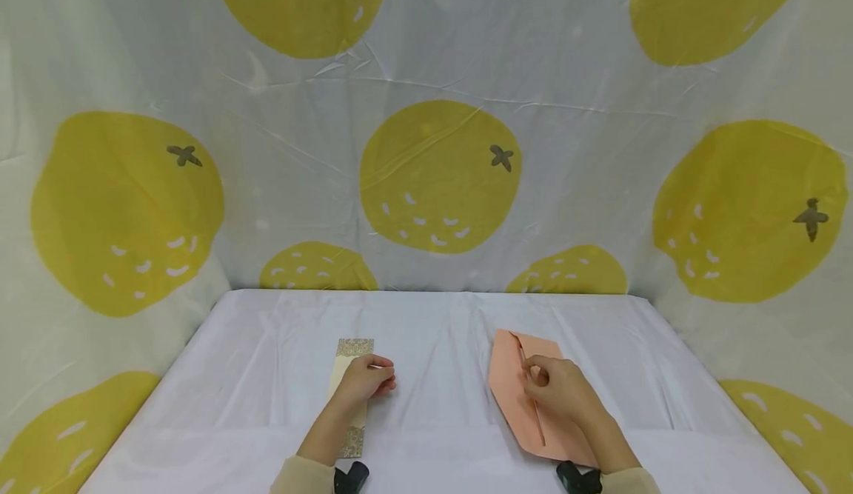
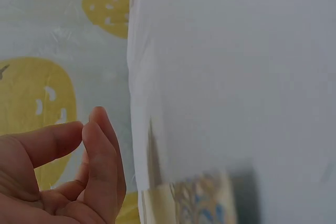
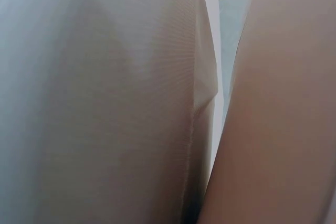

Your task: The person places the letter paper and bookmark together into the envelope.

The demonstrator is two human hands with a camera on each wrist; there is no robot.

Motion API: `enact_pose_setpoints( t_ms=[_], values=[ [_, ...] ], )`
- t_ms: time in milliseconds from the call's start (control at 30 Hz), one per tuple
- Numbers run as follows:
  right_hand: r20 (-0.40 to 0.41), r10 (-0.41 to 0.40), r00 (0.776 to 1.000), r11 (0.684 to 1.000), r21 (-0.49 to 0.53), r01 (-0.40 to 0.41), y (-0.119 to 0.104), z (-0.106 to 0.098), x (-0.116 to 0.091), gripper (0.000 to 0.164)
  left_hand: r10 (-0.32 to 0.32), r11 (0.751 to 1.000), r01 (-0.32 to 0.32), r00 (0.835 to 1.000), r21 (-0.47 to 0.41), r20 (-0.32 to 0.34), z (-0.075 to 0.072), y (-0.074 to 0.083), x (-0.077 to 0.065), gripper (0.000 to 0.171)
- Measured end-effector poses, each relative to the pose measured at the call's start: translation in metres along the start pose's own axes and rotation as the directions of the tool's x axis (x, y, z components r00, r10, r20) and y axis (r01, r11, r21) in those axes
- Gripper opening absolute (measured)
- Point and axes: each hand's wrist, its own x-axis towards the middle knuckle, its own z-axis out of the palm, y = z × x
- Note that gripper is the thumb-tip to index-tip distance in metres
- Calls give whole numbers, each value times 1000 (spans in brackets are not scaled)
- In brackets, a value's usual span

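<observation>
On the white table lies a long narrow bookmark-like card, cream in the middle with patterned gold-brown ends. My left hand is over it, covering part of it in the head view. Thumb and fingertips meet loosely in the left wrist view with nothing between them, and a patterned end of the card appears below. To the right is a peach paper envelope with a long slit down its face. My right hand pinches it at the edge of the slit. That envelope fills much of the right wrist view.
A white cloth covers the table, with creases running through it. Behind and at both sides hangs a pale curtain printed with large yellow fruit. Dark wrist cameras sit at both sleeve cuffs.
</observation>
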Motion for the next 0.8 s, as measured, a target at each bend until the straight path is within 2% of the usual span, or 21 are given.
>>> enact_pose_setpoints(
  t_ms=[200, 500, 800],
  values=[
    [-6, -8, 1000, 1000, 2, 9, -2, -1, 0, 16, -22, 1000, 22, 999, -6, -29, -20, -8, 2, 15],
    [3, -1, 1000, 1000, 2, 1, -1, -1, 0, 16, -52, 999, 51, 995, -6, -83, -43, -10, -1, 18],
    [0, -12, 1000, 1000, -5, 12, 0, -1, 0, 18, -36, 996, 47, 989, 74, -142, -70, -14, -6, 16]
  ],
)
